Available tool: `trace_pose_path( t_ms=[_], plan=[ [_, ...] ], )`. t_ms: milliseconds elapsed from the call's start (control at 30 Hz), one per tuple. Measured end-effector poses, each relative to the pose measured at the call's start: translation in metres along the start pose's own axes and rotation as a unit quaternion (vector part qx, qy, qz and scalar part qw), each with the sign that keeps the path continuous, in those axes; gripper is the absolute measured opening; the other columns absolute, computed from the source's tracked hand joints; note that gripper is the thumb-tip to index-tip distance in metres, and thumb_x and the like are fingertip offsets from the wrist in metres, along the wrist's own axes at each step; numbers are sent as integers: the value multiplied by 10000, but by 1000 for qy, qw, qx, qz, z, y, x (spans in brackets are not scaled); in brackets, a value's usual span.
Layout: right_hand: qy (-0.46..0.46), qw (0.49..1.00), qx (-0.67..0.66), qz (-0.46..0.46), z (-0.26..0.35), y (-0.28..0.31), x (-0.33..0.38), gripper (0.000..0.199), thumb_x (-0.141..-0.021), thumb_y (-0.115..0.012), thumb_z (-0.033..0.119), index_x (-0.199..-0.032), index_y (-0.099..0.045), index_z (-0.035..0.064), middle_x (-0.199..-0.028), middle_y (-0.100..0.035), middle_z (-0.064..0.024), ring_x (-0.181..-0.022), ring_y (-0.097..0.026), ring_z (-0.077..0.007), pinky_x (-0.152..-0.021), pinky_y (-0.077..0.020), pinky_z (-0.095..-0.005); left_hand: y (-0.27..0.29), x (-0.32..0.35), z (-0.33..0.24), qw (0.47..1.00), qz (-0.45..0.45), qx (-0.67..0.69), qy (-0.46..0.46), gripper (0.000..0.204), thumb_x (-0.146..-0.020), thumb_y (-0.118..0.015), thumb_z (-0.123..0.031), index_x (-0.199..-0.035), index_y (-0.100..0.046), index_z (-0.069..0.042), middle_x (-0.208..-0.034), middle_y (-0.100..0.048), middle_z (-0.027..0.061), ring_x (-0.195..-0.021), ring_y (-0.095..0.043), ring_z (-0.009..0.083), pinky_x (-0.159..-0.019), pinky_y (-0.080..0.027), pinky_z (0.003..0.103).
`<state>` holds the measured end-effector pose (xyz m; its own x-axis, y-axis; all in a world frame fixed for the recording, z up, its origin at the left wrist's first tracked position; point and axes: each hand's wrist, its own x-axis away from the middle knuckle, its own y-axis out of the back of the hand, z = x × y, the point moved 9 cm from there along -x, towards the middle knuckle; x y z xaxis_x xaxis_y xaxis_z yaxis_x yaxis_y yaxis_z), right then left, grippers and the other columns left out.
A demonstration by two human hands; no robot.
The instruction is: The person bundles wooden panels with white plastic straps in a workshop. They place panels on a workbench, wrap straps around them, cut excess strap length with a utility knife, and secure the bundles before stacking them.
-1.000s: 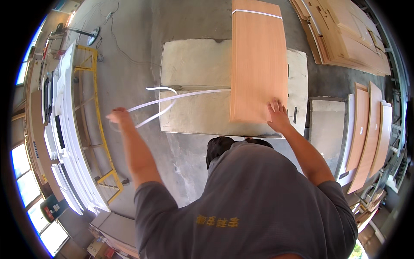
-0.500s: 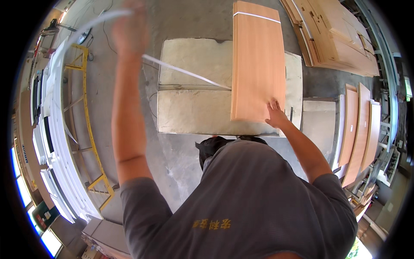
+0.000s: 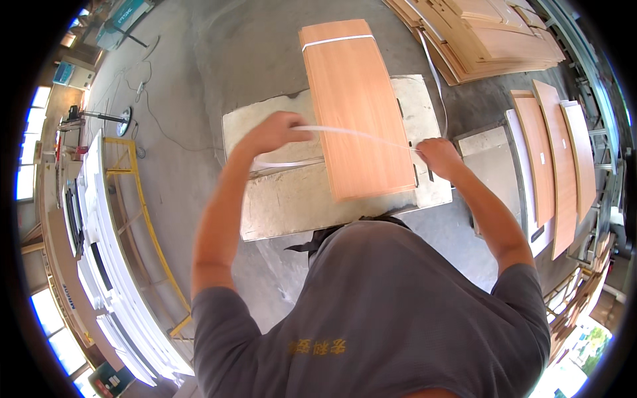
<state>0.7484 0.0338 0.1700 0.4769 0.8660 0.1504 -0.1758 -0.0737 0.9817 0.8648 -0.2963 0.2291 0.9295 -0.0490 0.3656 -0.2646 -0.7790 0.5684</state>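
Note:
A stack of wood-grain panels point(image 3: 361, 106) lies lengthwise on a worn, pale low platform point(image 3: 285, 212). One white strap point(image 3: 338, 41) is bound across its far end. Over the stack's middle, a second white strap point(image 3: 352, 132) runs from hand to hand, slightly above the top panel. My left hand point(image 3: 279, 134), blurred by motion, is closed on it beside the left edge. Beyond the right edge, my right hand point(image 3: 439, 158) is closed on the strap's other side. A white loop of strapping point(image 3: 436, 79) rises behind that hand. More strap shows under my left wrist.
Large stacked boards point(image 3: 491, 40) lie at the far right, with several panels point(image 3: 554, 159) leaning nearer. On the left stand a yellow metal frame point(image 3: 147, 219) and long white pieces point(image 3: 119, 292). A thin cable point(image 3: 162, 129) trails over the concrete floor.
My left hand has swung down from the upper left to the stack's left edge. My right hand has left the top panel for its right side. The strap now crosses over the stack.

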Motion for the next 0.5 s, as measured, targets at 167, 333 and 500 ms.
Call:
trace_pose_path(
  t_ms=[167,333,500],
  plan=[
    [-42,994,-25,-98,-100,-9,72,218,-935,-568,281,-930,-652,80,-860,-679,-108,-883,-646,-313,-814,-489,-452,87,85,61,968,-173,176,45,310,-911,-639,-310,-764,-588,-41,-723,-527,9,-717,-514,112,-682,-396,279],
    [-251,968,-10,19,-182,-35,125,268,-953,-560,293,-945,-675,52,-887,-692,-173,-842,-658,-380,-749,-510,-496,105,136,96,932,-264,245,45,273,-963,-575,-267,-817,-574,-37,-790,-554,26,-808,-558,139,-770,-430,289],
    [-365,928,17,68,-250,-79,159,344,-954,-524,311,-846,-695,32,-925,-691,-212,-879,-663,-401,-808,-530,-497,106,154,66,895,-274,349,-56,304,-943,-626,-336,-851,-574,-52,-830,-549,35,-864,-551,169,-863,-415,328]
  ],
)
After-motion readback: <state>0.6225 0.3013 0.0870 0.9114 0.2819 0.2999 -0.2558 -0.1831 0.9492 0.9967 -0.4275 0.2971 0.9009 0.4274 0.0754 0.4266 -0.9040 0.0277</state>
